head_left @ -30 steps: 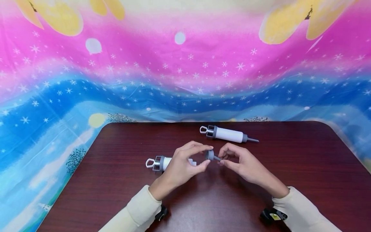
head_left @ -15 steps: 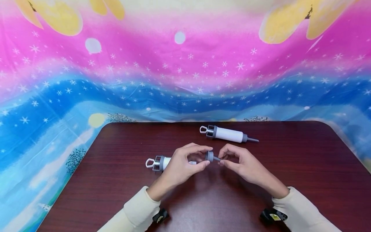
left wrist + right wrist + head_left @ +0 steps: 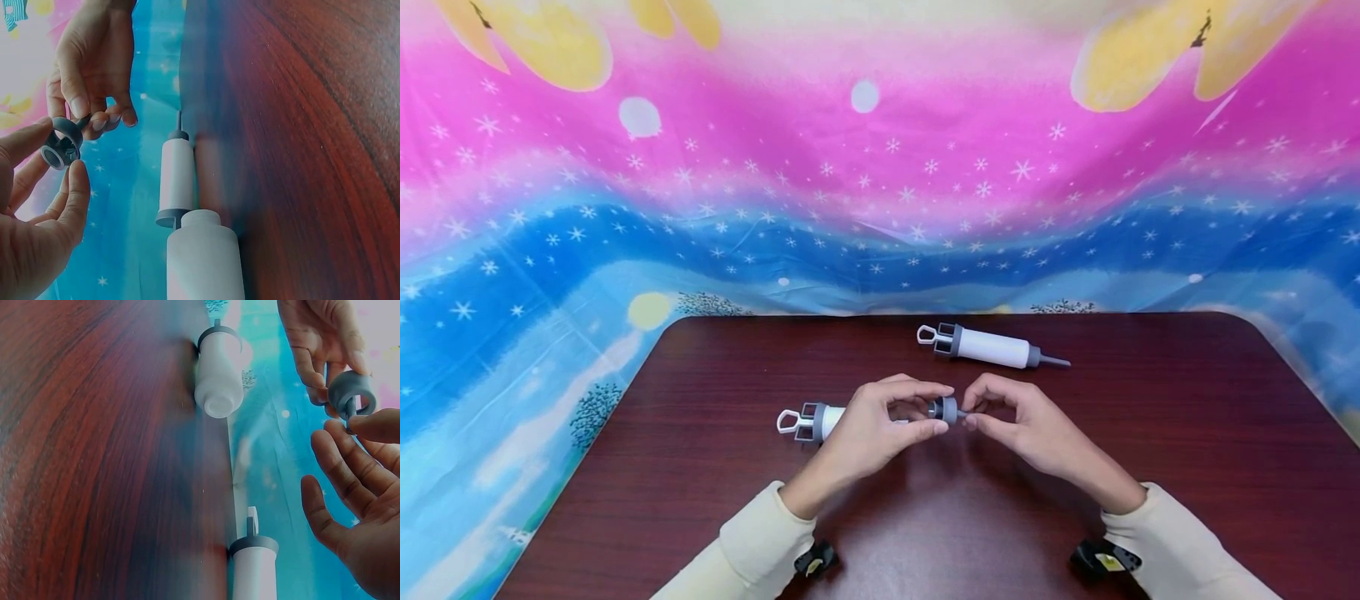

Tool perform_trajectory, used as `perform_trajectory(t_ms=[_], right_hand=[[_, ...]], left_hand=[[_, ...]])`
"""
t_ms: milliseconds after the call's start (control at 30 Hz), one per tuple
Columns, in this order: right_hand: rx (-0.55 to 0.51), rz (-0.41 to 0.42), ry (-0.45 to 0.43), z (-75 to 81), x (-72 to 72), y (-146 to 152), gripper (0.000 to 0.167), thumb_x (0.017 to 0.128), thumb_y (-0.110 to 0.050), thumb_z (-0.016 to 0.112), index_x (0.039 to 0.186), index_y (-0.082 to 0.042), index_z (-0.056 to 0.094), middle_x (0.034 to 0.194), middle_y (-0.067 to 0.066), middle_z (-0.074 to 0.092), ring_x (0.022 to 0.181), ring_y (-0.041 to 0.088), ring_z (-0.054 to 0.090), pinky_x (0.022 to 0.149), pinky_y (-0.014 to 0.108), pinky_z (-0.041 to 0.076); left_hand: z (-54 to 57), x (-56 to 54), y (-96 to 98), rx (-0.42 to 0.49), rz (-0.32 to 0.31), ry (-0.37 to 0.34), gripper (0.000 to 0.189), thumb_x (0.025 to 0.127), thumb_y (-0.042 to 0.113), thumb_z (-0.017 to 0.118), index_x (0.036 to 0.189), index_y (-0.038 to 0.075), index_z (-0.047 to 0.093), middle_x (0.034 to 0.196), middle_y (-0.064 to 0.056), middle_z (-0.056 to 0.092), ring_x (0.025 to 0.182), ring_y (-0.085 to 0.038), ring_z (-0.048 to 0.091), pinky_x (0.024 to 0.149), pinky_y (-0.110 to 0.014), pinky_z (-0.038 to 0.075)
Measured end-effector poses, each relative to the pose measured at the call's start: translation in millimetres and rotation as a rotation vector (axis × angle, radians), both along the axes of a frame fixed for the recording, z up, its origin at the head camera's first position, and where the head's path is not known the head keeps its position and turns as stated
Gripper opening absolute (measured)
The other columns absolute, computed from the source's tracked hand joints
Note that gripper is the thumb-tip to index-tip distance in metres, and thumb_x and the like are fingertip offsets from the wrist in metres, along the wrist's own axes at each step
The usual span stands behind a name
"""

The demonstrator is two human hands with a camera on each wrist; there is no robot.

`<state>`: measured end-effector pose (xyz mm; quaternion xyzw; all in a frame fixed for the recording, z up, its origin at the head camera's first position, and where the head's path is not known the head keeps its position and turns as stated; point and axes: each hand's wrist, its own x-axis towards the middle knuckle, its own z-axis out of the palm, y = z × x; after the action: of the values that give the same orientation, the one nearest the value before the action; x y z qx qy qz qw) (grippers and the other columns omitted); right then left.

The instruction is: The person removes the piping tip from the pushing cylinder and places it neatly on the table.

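My left hand (image 3: 868,425) pinches a grey threaded-looking ring cap (image 3: 949,410) between thumb and fingertips, held up over the table. Through the ring runs a grey nozzle (image 3: 55,156), whose hollow wide end sticks out on the left side. The thin tip of that nozzle is pinched by the thumb and forefinger of my right hand (image 3: 1037,425); in the right wrist view its other fingers (image 3: 359,469) are spread. Behind my left hand, partly hidden, lies a white syringe-like tube (image 3: 831,421) with a grey collar and white pull handle; its bare white neck (image 3: 200,217) shows in the left wrist view.
Farther back on the dark wooden table (image 3: 700,517) lies a similar white tube (image 3: 992,347), with a grey nozzle fitted and pointing right. A colourful printed cloth (image 3: 880,200) hangs right behind the table's back edge.
The ring cap has shifted slightly right along the nozzle, toward my right fingers, so more of the nozzle's wide end shows on the left. Both hands keep their pinch.
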<state>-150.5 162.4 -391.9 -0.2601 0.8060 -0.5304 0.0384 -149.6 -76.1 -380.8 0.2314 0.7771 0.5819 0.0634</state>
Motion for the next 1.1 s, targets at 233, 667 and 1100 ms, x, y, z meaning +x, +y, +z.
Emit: perform_trajectory(t_ms=[233,667,1100], right_hand=[[0.014,-0.009,-0.013,0.0,1.0,-0.7,0.007,0.099,-0.004,0.070,0.100,-0.011,0.067,0.095,0.006,0.071,0.087,0.011,0.068,0.080,0.028,0.056],[0.021,-0.005,-0.007,0.1,1.3,-1.6,0.009,0.098,-0.003,0.069,0.101,-0.011,0.066,0.093,0.001,0.071,0.086,0.009,0.068,0.079,0.027,0.057],[0.032,-0.015,-0.007,0.7,2.0,-0.4,0.009,0.097,-0.006,0.072,0.102,-0.011,0.066,0.095,0.000,0.069,0.087,0.009,0.068,0.080,0.028,0.056]], left_hand=[[-0.6,-0.1,0.0,0.010,0.013,-0.043,0.037,0.087,0.004,0.084,0.123,0.011,0.078,0.108,-0.010,0.073,0.089,-0.006,0.070,0.084,-0.021,0.059],[-1.0,-0.9,0.7,0.008,0.005,-0.062,0.037,0.086,0.004,0.085,0.122,0.007,0.078,0.109,-0.012,0.073,0.086,-0.005,0.069,0.082,-0.019,0.059],[-2.4,-1.5,-0.4,-0.025,0.007,-0.047,0.036,0.086,0.009,0.086,0.121,0.009,0.079,0.110,-0.017,0.074,0.084,-0.007,0.066,0.079,-0.019,0.058]])
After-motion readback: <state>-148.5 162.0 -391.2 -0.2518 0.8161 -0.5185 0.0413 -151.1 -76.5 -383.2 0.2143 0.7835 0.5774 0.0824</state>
